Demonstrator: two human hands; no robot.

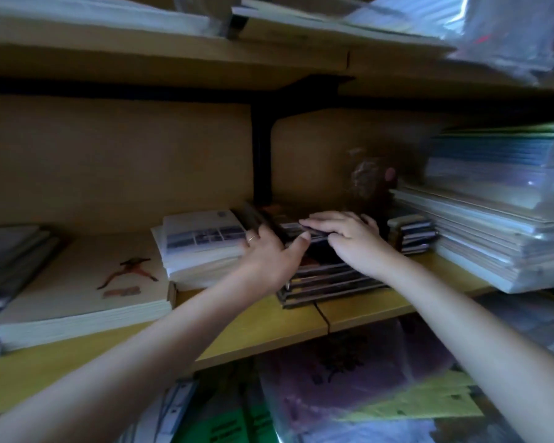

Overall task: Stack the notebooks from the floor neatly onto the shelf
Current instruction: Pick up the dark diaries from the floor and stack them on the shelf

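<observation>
A stack of dark notebooks sits on the yellow wooden shelf, near its middle. Both my hands are at its top. My left hand grips the left edge of the top notebooks, thumb pointing right across the front. My right hand lies over the top notebooks from the right, its fingers flat on the cover and the thumb tucked at the front edge. The frame is blurred, so how many notebooks the hands hold is unclear.
A pale stack of booklets touches the dark stack on the left, and a wide cream stack lies further left. A small dark pile and tall plastic-wrapped paper stacks stand on the right. More goods fill the lower shelf.
</observation>
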